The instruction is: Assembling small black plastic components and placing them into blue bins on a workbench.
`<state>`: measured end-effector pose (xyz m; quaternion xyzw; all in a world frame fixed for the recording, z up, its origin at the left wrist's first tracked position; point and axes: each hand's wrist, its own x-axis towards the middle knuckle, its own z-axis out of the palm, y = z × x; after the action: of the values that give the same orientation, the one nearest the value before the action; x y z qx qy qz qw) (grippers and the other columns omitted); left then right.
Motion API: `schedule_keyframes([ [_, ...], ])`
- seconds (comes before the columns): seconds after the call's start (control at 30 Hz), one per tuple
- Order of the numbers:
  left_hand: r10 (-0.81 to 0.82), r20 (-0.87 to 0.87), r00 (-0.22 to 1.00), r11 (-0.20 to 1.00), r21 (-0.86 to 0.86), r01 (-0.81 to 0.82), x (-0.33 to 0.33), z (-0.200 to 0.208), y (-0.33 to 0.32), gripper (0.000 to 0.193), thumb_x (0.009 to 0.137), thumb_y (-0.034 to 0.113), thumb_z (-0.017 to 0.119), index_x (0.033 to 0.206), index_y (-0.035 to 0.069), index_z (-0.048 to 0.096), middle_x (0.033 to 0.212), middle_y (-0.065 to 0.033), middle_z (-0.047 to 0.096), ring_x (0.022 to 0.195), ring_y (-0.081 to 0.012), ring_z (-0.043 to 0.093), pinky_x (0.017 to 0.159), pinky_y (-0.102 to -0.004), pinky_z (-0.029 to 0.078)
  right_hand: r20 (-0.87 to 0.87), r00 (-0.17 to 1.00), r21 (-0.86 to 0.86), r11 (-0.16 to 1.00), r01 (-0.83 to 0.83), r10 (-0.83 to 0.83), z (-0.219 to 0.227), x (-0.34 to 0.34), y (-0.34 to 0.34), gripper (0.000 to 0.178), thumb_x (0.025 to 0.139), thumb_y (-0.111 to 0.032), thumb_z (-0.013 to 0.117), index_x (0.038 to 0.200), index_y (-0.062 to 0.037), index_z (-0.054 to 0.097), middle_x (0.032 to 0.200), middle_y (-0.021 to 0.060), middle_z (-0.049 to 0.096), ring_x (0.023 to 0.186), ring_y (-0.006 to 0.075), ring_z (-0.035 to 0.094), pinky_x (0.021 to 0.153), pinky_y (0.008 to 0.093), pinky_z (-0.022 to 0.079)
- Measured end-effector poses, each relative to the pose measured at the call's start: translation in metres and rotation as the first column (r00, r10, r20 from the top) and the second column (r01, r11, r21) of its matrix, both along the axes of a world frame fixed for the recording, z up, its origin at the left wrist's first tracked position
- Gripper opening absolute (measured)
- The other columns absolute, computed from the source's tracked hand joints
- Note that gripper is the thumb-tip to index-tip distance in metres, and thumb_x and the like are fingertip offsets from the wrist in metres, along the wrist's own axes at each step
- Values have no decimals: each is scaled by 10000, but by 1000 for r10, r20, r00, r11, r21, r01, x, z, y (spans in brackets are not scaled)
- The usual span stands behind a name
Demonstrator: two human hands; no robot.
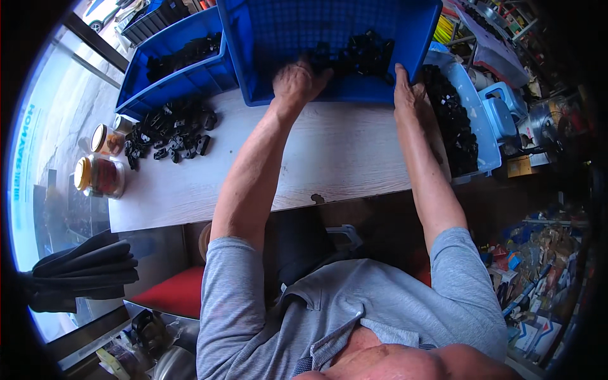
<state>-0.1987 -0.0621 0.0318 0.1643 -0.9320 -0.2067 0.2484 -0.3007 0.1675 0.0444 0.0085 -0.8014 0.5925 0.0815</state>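
Note:
A large blue plastic crate [253, 92] is tipped toward me at the far edge of the table, its gridded inside facing me. Small black plastic parts [370, 54] lie heaped along its lower wall. My left hand [293, 82] reaches over that wall beside the parts, thumb stretched away from the palm; its other fingers are partly lost in shadow. At the crate's right side, my right hand [408, 95] grips the wall, with the thumb showing and most fingers hidden. More black parts [168, 133] are piled loose on the table to the left.
Another blue crate [221, 75] with black parts stands at the far left. Right of the table is a translucent bin [484, 136] full of black parts. Two lidded jars [101, 177] [107, 139] stand by the table's left edge. A folded dark umbrella [85, 269] hangs at lower left.

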Motion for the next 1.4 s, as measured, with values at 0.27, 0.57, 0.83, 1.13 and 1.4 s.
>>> schedule_keyframes([
  [0.27, 76, 29, 997, 994, 73, -78, -26, -2, 14, 686, 764, 596, 773, 1155, 48, 639, 1052, -241, 704, 992, -407, 685, 844, -492, 557, -76, 996, 39, 998, 45, -42, -13, -13, -18, 624, 867, -594, 630, 1277, -126, 671, 1189, 235, 698, 1136, 454, 642, 969, 510, 489],
  [0.57, 43, -145, 989, 999, 6, -43, -53, 1, 21, 807, 805, 678, 706, 1370, 117, 578, 1150, -298, 630, 1074, -460, 623, 892, -562, 519, -93, 989, -29, 993, 110, -113, -35, -47, -34, 554, 855, -467, 744, 1148, 1, 703, 1109, 219, 729, 996, 397, 695, 885, 474, 529],
  [0.83, 95, -137, 986, 993, -53, -103, -73, -6, 21, 748, 796, 659, 730, 1340, 157, 617, 1140, -268, 637, 1050, -442, 617, 889, -557, 513, -146, 987, -100, 993, 55, -70, -50, -64, -37, 553, 826, -430, 794, 1122, 28, 702, 1085, 241, 731, 998, 372, 708, 889, 458, 533],
  [1.13, 51, -286, 957, 980, -169, -102, -72, -20, 23, 619, 797, 556, 768, 1246, 149, 642, 1131, -197, 675, 1029, -437, 626, 862, -545, 520, -90, 994, -147, 988, 42, -56, -43, -57, -37, 447, 837, -406, 786, 1033, -6, 748, 1034, 183, 761, 982, 325, 721, 885, 427, 531],
  [1.4, -44, -240, 970, 980, -200, -5, -82, -21, 24, 493, 819, 513, 755, 1114, 121, 700, 1024, -146, 731, 955, -377, 674, 819, -487, 540, -156, 987, -159, 987, 2, -27, -50, -63, -37, 415, 863, -407, 732, 1066, -45, 734, 1048, 173, 753, 998, 330, 712, 919, 399, 516],
])
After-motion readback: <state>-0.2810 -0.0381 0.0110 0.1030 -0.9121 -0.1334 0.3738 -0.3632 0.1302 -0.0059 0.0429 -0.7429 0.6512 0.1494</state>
